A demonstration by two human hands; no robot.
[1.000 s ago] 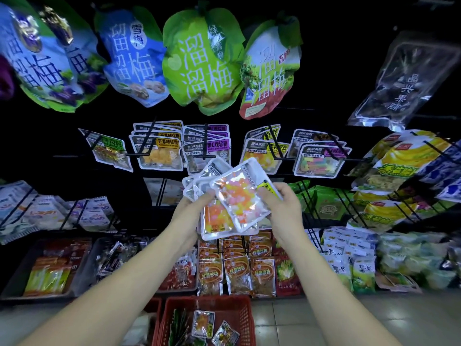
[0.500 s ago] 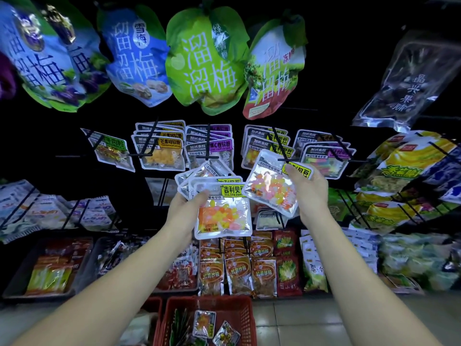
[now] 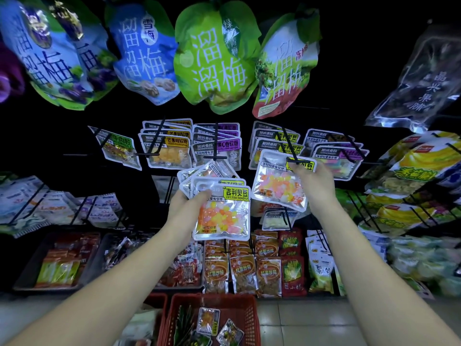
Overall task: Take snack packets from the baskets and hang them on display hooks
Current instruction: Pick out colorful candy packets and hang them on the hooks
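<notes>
Silver-edged candy packet (image 3: 279, 182), full of pink, orange and white sweets, is pinched at its top right corner by the right hand (image 3: 315, 182), its yellow label touching the tip of a black display hook (image 3: 296, 159) where like packets already hang. To the left, the left hand (image 3: 185, 199) grips a fanned stack of packets (image 3: 220, 208), thumb pressed over the front one. Near the person, low on the floor, a red basket (image 3: 249, 318) holds a few more small packets. Big green and blue plum bags (image 3: 214, 58) hang along the far top row.
</notes>
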